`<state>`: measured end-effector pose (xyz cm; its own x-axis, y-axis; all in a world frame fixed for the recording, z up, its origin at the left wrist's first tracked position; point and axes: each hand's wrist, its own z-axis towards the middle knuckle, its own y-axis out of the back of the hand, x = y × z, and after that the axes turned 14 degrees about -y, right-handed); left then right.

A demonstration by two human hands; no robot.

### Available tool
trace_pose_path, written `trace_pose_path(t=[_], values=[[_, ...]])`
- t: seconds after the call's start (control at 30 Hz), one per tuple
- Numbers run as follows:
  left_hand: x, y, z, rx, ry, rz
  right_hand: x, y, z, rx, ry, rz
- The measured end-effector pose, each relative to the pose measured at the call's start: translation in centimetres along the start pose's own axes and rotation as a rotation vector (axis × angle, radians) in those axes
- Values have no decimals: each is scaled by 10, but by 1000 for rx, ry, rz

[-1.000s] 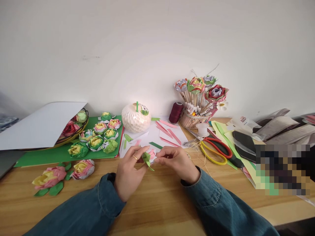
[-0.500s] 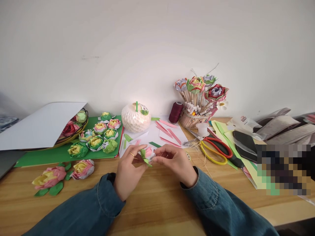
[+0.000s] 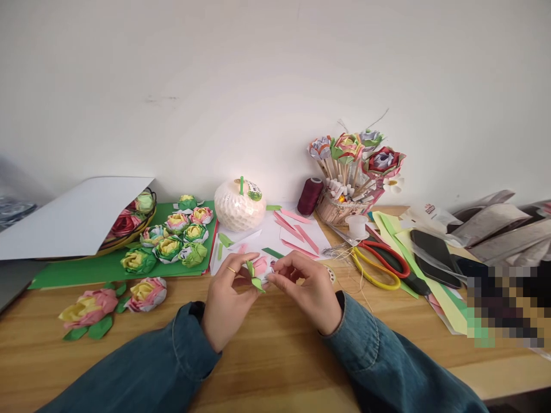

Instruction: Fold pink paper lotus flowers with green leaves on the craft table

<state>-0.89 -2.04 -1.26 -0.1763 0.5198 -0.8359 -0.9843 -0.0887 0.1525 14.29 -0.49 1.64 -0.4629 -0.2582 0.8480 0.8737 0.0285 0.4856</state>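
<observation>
Left hand (image 3: 228, 302) and right hand (image 3: 309, 291) pinch my seemingly unfinished paper flower (image 3: 260, 265) (fuller blooms (image 3: 90, 305) lie toward the counter's (image 3: 275, 358) left edge).

I face a plain, pale grey wall (image 3: 258, 69) that fills the upper half of my view, with faint scuff marks (image 3: 161, 99) to my left. The light on it is soft, brightest low in the middle and duller toward the sides. Before me, a wooden table (image 3: 275, 361) with light brown grain reaches back toward the wall; beyond its near edge, at lower right, I see darkness.
</observation>
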Motion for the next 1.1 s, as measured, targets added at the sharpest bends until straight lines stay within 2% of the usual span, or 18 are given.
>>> trace_pose_path(t=[0.13,0.3,0.4,0.47,0.57,0.67,0.73,0.87,1.0,1.1], values=[[1,-1,1,1,-42,101,1,-1,-2,-95,105,-126],[2,-1,-1,9,-27,155,-3,-3,-8,-342,407,-519],[0,-2,-1,2,16,139,-2,-2,-11,-368,509,-638],[-1,-2,0,-9,72,71,2,1,-12,-316,480,-538],[-3,-2,5,-16,229,-193,10,10,-10,-216,307,-208],[-6,-1,8,-71,353,-442,13,20,-4,-209,101,52],[-8,0,8,-83,406,-572,13,24,-1,-208,19,149],[-8,2,5,-27,454,-755,15,26,-2,-123,36,188],[-5,3,4,-29,443,-816,17,22,-7,-14,124,127],[-4,2,5,-32,427,-812,15,18,-8,13,147,82]])
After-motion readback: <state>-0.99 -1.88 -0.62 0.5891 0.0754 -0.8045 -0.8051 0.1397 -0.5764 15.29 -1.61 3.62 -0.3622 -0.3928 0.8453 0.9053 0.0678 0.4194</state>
